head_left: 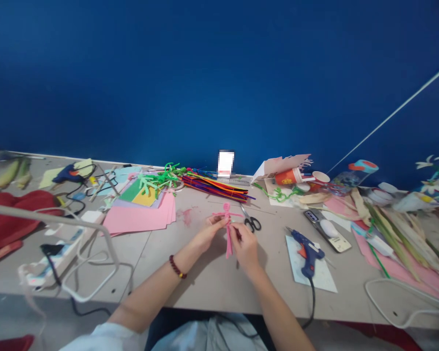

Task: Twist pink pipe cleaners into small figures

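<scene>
Both my hands meet over the middle of the grey table point(205, 282) and hold a pink pipe-cleaner figure point(228, 229). It has a looped top, side arms and a long stem hanging down. My left hand point(211, 232), with a dark red bead bracelet on its wrist, pinches the figure just under the arms. My right hand point(244, 245) is closed around the stem a little lower. Black-handled scissors point(251, 222) lie just right of the figure.
A blue glue gun point(308, 253) rests on white paper at the right, another point(68, 172) at the back left. Coloured pipe cleaners point(215, 187), pink paper sheets point(141, 217), a power strip point(60, 248), a phone point(327, 229) and paper cups point(290, 176) crowd the table.
</scene>
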### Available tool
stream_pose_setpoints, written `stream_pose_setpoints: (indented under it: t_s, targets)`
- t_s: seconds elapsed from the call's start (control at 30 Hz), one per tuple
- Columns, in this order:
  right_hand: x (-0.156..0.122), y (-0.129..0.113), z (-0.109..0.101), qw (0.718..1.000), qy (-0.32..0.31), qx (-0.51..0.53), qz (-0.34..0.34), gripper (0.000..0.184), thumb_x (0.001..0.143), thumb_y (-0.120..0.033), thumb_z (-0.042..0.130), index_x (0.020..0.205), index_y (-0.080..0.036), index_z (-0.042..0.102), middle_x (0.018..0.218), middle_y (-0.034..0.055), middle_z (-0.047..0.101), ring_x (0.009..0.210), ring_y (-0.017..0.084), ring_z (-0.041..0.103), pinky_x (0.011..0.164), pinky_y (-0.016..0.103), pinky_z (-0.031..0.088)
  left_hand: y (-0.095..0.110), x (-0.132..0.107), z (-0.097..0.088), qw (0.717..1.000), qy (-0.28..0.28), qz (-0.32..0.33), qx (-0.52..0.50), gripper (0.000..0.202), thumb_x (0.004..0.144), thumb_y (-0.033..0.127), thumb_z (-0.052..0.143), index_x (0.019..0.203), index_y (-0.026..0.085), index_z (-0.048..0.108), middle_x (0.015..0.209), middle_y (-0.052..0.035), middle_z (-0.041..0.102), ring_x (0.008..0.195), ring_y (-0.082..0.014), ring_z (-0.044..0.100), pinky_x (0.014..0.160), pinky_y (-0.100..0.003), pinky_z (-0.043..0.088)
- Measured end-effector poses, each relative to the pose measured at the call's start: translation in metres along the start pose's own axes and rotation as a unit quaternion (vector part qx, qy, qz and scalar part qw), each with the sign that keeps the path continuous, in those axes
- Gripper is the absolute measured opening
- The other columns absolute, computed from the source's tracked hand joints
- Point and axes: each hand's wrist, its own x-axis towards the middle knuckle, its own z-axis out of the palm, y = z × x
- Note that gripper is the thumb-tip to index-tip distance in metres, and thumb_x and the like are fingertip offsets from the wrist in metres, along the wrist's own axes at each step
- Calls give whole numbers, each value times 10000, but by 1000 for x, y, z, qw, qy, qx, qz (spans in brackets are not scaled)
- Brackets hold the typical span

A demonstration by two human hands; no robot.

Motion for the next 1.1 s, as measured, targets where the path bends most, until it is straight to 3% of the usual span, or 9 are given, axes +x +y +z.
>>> stream_pose_setpoints:
  t_s: [0.17,0.37,0.43,0.57,0.67,0.73,0.83,0.97,1.1]
  targets:
    - [0,-2,-2,998,10,-39,-46,181,888,-195,445,907,-193,625,827,64,675,768,177,620,720,302,482,5,-2,-2,999,-1,15,39,256,606,317,789,778,148,704,785,-49,693,765,-160,600,806,-289,426]
    - [1,-6,6,981,6,139,135,194,866,-330,486,872,-193,623,820,56,665,697,168,625,626,280,498,5,-4,1,1000,-21,-4,-18,284,580,355,803,727,134,702,720,-46,664,685,-125,570,715,-246,429]
    - [3,-7,9,940,-4,257,223,234,820,-408,543,851,-188,614,760,38,654,604,154,611,539,263,485,6,-5,3,998,-45,-18,-47,291,580,360,802,725,131,695,688,-39,642,622,-111,544,624,-234,417]
    - [9,-6,10,816,-62,441,368,333,681,-483,681,756,-172,589,598,-8,594,414,96,497,388,215,393,5,-6,5,991,-96,-52,-72,291,622,374,773,737,124,678,595,-10,571,488,-83,458,497,-231,352]
    - [12,-4,8,769,-87,484,410,377,609,-489,739,701,-161,577,589,-11,578,362,52,397,332,183,291,2,-4,4,992,-85,-56,-74,273,635,355,767,757,124,687,598,-17,579,527,-95,495,549,-236,378]
    - [11,-2,7,776,-72,477,406,377,610,-493,735,706,-165,574,574,-25,559,352,41,358,335,179,268,-1,-2,4,994,-73,-51,-63,254,674,352,737,776,122,698,669,-47,624,593,-113,538,584,-239,396]
    - [9,2,6,839,-32,401,365,321,706,-489,650,756,-180,578,569,-34,550,386,64,393,376,191,309,-3,-1,4,998,-36,-32,-31,224,706,338,707,786,129,708,803,-86,668,715,-141,587,617,-237,417]
    - [5,6,3,959,7,176,224,232,846,-395,503,816,-188,603,699,17,615,584,134,543,561,247,438,-3,-2,6,1000,15,-12,11,182,656,306,748,736,150,697,769,-55,667,715,-130,590,610,-216,420]
    - [1,6,2,996,9,-1,84,240,902,-308,418,902,-184,624,849,82,649,771,184,596,722,302,461,-3,-2,6,999,30,3,37,199,623,281,773,744,147,689,753,-31,658,665,-106,572,623,-215,422]
